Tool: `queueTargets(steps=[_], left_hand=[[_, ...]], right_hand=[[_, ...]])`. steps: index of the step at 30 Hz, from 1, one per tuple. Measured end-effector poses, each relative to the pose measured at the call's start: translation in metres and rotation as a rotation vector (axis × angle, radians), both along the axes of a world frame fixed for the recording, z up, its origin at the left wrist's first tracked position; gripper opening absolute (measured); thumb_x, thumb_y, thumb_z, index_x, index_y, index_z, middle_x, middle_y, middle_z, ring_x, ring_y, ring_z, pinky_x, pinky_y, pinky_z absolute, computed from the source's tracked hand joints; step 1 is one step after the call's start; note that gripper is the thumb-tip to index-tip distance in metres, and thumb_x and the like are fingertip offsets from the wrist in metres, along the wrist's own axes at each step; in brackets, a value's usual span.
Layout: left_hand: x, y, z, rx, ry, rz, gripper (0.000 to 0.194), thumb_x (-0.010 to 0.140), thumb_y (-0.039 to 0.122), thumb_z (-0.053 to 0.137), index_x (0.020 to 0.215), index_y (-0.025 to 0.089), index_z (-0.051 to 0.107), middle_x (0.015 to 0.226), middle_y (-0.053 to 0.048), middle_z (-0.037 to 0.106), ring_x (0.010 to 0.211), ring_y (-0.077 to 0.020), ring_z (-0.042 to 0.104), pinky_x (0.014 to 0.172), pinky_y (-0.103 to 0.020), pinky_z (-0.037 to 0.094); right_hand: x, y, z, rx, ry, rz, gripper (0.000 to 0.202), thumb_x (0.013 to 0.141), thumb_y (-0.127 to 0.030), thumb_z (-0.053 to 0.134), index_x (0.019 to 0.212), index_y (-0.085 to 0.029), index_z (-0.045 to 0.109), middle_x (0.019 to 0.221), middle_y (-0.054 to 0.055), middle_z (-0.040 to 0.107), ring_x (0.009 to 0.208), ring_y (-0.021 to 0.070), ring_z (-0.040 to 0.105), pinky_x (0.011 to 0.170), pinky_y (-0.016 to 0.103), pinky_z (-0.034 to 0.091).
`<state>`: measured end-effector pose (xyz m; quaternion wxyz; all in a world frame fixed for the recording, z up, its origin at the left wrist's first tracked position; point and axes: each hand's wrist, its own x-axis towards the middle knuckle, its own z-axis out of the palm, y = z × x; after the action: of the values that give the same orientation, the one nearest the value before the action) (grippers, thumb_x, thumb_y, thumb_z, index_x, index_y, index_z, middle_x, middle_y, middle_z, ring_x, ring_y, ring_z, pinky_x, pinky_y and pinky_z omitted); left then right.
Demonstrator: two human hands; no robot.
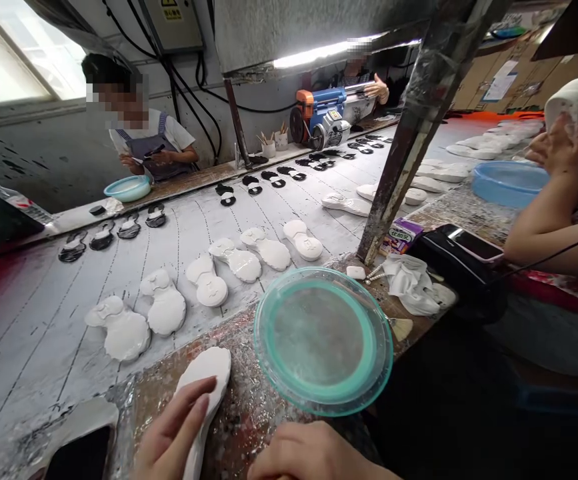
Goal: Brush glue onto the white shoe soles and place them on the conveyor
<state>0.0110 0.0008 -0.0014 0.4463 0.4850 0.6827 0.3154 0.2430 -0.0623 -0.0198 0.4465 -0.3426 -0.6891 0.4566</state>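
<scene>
A white, sole-shaped piece [213, 370] with an uneven edge lies aslant on the near ledge. My left hand [176, 427] is closed over its lower part, with fingers and thumb across the top. To the right, my right hand [313, 453] is curled at the bottom of the view. What it holds, if anything, is mostly hidden beneath the fingers. Just beyond it stands a round, clear-and-teal basin [319, 333] with cloudy liquid. Several similar white pieces [166, 303] lie in a row on the pale, line-marked belt [59, 313].
A phone [81, 453] lies at the lower left. Right of the basin are a crumpled white cloth [411, 287], a flat brush [399, 329] and a metal post [399, 147]. Dark pieces [156, 217] line the belt's far side. Co-workers sit across [153, 143] and at right [563, 200].
</scene>
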Motion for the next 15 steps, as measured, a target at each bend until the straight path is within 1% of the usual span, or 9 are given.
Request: queueTargets(steps=[2,4,6,7,9,11,12,14,15], left_hand=[[0.015,0.001,-0.005,-0.04,-0.067,-0.082,0.052,0.06,0.065,0.077,0.093,0.026,0.081,0.11,-0.008,0.076,0.113,-0.0344,0.065,0.106,-0.038,0.047],[0.023,0.002,-0.011,-0.078,-0.128,-0.128,0.048,0.065,0.061,0.077,0.096,0.024,0.081,0.105,-0.008,0.077,0.104,-0.032,0.068,0.099,-0.036,0.05],[0.027,0.002,-0.016,-0.09,-0.223,-0.092,0.047,0.065,0.057,0.079,0.097,0.023,0.08,0.1,-0.009,0.078,0.097,-0.03,0.07,0.091,-0.035,0.054],[0.027,0.003,-0.017,-0.081,-0.285,-0.037,0.048,0.063,0.056,0.081,0.096,0.022,0.08,0.099,-0.009,0.078,0.095,-0.0291,0.07,0.087,-0.034,0.055],[0.028,0.003,-0.016,-0.037,-0.408,0.132,0.047,0.055,0.051,0.086,0.092,0.023,0.079,0.098,-0.007,0.077,0.094,-0.027,0.069,0.083,-0.031,0.056],[0.026,0.002,-0.012,0.048,-0.46,0.298,0.044,0.05,0.045,0.089,0.087,0.024,0.077,0.098,-0.004,0.077,0.099,-0.0247,0.067,0.086,-0.029,0.054],[0.024,0.001,-0.01,0.109,-0.442,0.355,0.041,0.052,0.043,0.088,0.087,0.025,0.076,0.099,-0.002,0.076,0.103,-0.0238,0.066,0.09,-0.029,0.052],[0.02,-0.001,-0.005,0.226,-0.36,0.412,0.036,0.061,0.042,0.084,0.091,0.024,0.075,0.104,-0.001,0.074,0.11,-0.0231,0.062,0.097,-0.03,0.049],[0.019,-0.002,-0.003,0.264,-0.324,0.417,0.035,0.066,0.043,0.081,0.093,0.023,0.074,0.106,-0.002,0.073,0.111,-0.023,0.062,0.097,-0.031,0.048]], right_hand=[[0.009,0.0,0.01,-0.049,-0.046,-0.057,0.022,0.089,-0.027,0.054,0.1,-0.019,0.071,0.087,0.004,0.071,0.076,0.0158,0.065,0.074,0.022,0.05],[0.019,-0.001,0.024,-0.214,-0.131,-0.124,0.018,0.083,-0.018,0.055,0.095,-0.019,0.069,0.085,0.003,0.069,0.078,0.0163,0.064,0.077,0.024,0.05],[0.019,0.0,0.03,-0.371,-0.244,-0.119,0.016,0.081,-0.016,0.059,0.094,-0.017,0.067,0.087,0.004,0.067,0.081,0.0183,0.064,0.079,0.026,0.05],[0.014,0.001,0.029,-0.423,-0.302,-0.092,0.02,0.079,-0.015,0.061,0.098,-0.015,0.067,0.092,0.006,0.067,0.086,0.0202,0.064,0.082,0.027,0.051],[-0.005,0.005,0.017,-0.458,-0.386,-0.045,0.038,0.077,-0.011,0.064,0.115,-0.011,0.063,0.109,0.012,0.065,0.1,0.0242,0.064,0.091,0.032,0.05],[-0.029,0.009,-0.002,-0.423,-0.418,-0.023,0.051,0.079,-0.008,0.058,0.13,-0.009,0.056,0.123,0.016,0.06,0.113,0.026,0.06,0.101,0.035,0.048],[-0.04,0.011,-0.013,-0.383,-0.429,-0.023,0.054,0.08,-0.007,0.055,0.134,-0.008,0.052,0.128,0.017,0.057,0.117,0.0262,0.058,0.103,0.036,0.047],[-0.055,0.013,-0.029,-0.264,-0.495,-0.035,0.063,0.082,-0.01,0.054,0.143,-0.006,0.042,0.142,0.022,0.046,0.128,0.0301,0.051,0.106,0.038,0.045],[-0.058,0.013,-0.034,-0.15,-0.518,-0.041,0.06,0.083,-0.013,0.055,0.142,-0.006,0.044,0.141,0.022,0.047,0.126,0.0303,0.052,0.104,0.037,0.046]])
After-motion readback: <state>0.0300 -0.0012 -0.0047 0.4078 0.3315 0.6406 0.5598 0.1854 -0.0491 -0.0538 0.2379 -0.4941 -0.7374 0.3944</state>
